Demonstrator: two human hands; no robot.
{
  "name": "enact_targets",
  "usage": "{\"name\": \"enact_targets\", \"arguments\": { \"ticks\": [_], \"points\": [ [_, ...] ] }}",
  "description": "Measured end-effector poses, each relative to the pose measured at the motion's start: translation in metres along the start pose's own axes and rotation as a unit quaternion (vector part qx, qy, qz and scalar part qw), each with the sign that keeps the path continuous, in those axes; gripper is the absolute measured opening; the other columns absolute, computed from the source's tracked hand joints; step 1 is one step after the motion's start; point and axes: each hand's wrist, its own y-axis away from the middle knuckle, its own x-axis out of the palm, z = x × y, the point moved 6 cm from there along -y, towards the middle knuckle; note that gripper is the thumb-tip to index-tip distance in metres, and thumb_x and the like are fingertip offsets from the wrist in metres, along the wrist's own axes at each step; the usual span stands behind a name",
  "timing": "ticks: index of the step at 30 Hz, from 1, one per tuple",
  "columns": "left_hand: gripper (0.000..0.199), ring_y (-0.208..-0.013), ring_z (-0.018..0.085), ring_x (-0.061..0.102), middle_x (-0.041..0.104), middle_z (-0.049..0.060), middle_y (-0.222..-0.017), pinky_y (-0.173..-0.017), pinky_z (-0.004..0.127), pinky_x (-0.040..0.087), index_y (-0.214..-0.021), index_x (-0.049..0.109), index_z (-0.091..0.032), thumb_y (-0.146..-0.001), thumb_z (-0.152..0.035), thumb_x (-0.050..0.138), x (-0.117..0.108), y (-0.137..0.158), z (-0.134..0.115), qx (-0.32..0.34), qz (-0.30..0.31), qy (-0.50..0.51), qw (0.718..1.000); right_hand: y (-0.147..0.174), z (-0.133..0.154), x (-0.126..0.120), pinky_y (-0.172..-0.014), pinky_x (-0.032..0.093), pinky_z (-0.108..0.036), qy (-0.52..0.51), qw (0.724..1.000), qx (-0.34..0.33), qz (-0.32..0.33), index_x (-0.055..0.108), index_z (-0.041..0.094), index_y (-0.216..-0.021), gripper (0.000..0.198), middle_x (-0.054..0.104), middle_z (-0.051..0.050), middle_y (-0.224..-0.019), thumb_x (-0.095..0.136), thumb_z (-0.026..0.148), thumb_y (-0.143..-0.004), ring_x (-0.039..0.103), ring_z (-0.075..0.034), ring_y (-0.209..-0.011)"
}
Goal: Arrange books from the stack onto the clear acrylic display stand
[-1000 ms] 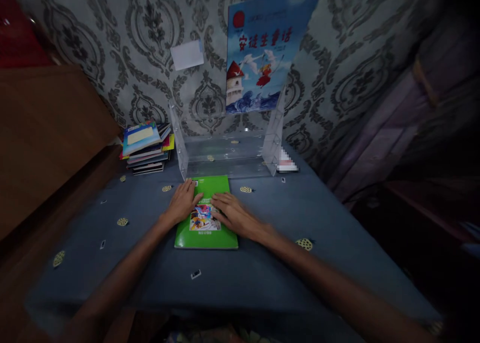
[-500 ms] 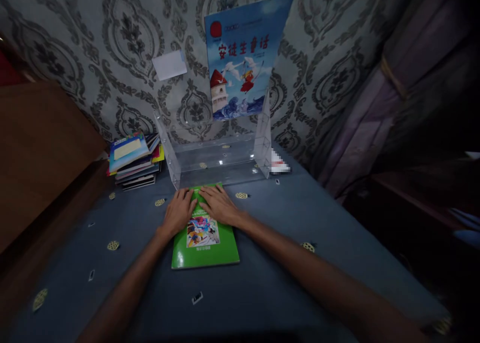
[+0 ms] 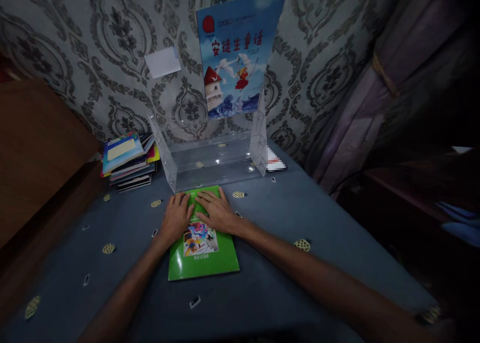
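Observation:
A green book with a colourful picture on its cover lies flat on the table, its printing upside down to me. My left hand rests on the book's left side, fingers stretched toward its far edge. My right hand lies on the right side, its fingers spread on the cover near the far edge. Just beyond the book stands a clear acrylic rack. A blue storybook with red Chinese lettering stands upright in its back right part.
At the rack's left is a stack of books. A white card shows against the patterned wall. To the rack's right lies a blurred white item. A brown panel borders the left side, and a tied curtain hangs at the right.
The green book has slid slightly toward me, with both hands still on it. My view has shifted a little, so the rack and storybook appear further left.

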Motion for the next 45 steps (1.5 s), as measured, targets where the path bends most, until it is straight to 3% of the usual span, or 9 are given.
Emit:
{"name": "enact_targets", "arguments": {
  "ticks": [4,8,11,20,24,29,32,41,45],
  "points": [
    [0.036,-0.115,0.03,0.059,0.062,0.015,-0.126,-0.102,0.048,0.051,-0.13,0.058,-0.014,-0.102,-0.031,0.045,0.003,-0.003,0.002,0.0,0.026,0.007,1.0,0.001,-0.001,-0.001,-0.122,0.014,-0.066,0.015,1.0,0.006,0.004,0.055,0.014,-0.143,0.05,0.052,-0.018,-0.152,0.053,0.04,-0.1,0.04,-0.032,-0.146],
    [0.04,-0.134,0.028,0.053,0.057,0.012,-0.143,-0.113,0.048,0.043,-0.139,0.053,-0.018,-0.102,-0.03,0.041,0.013,-0.006,0.005,0.031,0.045,0.049,0.997,0.002,-0.007,0.0,-0.123,0.02,-0.059,0.043,0.998,0.04,-0.017,0.05,0.007,-0.146,0.063,0.042,-0.026,-0.157,0.053,0.048,-0.098,0.031,-0.035,-0.151],
    [0.043,-0.139,0.027,0.048,0.055,0.013,-0.147,-0.116,0.049,0.039,-0.142,0.051,-0.018,-0.102,-0.03,0.04,0.017,-0.007,0.008,0.038,0.056,0.07,0.995,0.003,-0.009,0.002,-0.123,0.02,-0.059,0.044,0.998,0.042,-0.023,0.049,0.007,-0.146,0.064,0.04,-0.026,-0.158,0.052,0.049,-0.098,0.03,-0.035,-0.151],
    [0.036,-0.117,0.028,0.057,0.062,0.011,-0.128,-0.101,0.047,0.047,-0.134,0.056,-0.02,-0.103,-0.031,0.042,0.001,-0.023,-0.009,0.021,0.105,-0.002,0.994,0.0,-0.015,0.002,-0.123,0.02,-0.057,0.024,0.998,0.045,-0.021,0.05,0.008,-0.145,0.06,0.043,-0.024,-0.157,0.053,0.044,-0.097,0.032,-0.033,-0.151],
    [0.039,-0.11,0.029,0.06,0.064,0.013,-0.12,-0.096,0.047,0.05,-0.137,0.057,-0.02,-0.103,-0.03,0.042,0.003,-0.031,-0.018,0.036,0.108,-0.033,0.993,0.003,-0.021,-0.001,-0.124,0.025,-0.055,-0.008,0.999,0.034,-0.021,0.046,0.007,-0.148,0.06,0.045,-0.023,-0.156,0.053,0.039,-0.098,0.034,-0.031,-0.151],
    [0.039,-0.123,0.026,0.058,0.062,0.012,-0.135,-0.106,0.046,0.046,-0.136,0.057,-0.02,-0.102,-0.025,0.038,0.016,-0.036,-0.026,0.081,0.067,0.036,0.994,0.008,-0.025,-0.005,-0.124,0.027,-0.051,-0.019,0.997,0.069,-0.033,0.043,0.0,-0.149,0.061,0.041,-0.026,-0.157,0.049,0.034,-0.099,0.031,-0.032,-0.152],
    [0.039,-0.124,0.025,0.059,0.064,0.012,-0.136,-0.107,0.046,0.046,-0.135,0.057,-0.019,-0.102,-0.025,0.037,0.022,-0.037,-0.025,0.077,0.054,0.06,0.994,0.008,-0.025,-0.005,-0.125,0.026,-0.05,-0.019,0.996,0.076,-0.036,0.042,0.0,-0.149,0.061,0.041,-0.026,-0.157,0.049,0.033,-0.099,0.032,-0.031,-0.152],
    [0.04,-0.12,0.027,0.062,0.066,0.013,-0.132,-0.104,0.047,0.048,-0.134,0.058,-0.018,-0.102,-0.029,0.037,0.02,-0.038,-0.024,0.074,0.063,0.074,0.993,0.013,-0.027,-0.01,-0.124,0.03,-0.049,-0.016,0.997,0.061,-0.044,0.046,0.0,-0.147,0.06,0.045,-0.026,-0.155,0.05,0.034,-0.098,0.035,-0.031,-0.15],
    [0.044,-0.129,0.026,0.058,0.062,0.012,-0.141,-0.108,0.048,0.046,-0.14,0.055,-0.02,-0.103,-0.029,0.033,0.026,-0.041,-0.027,0.098,0.074,0.086,0.989,0.019,-0.027,-0.013,-0.124,0.031,-0.049,-0.017,0.995,0.073,-0.069,0.046,0.003,-0.148,0.058,0.046,-0.024,-0.154,0.05,0.032,-0.098,0.035,-0.03,-0.15]
  ]
}}
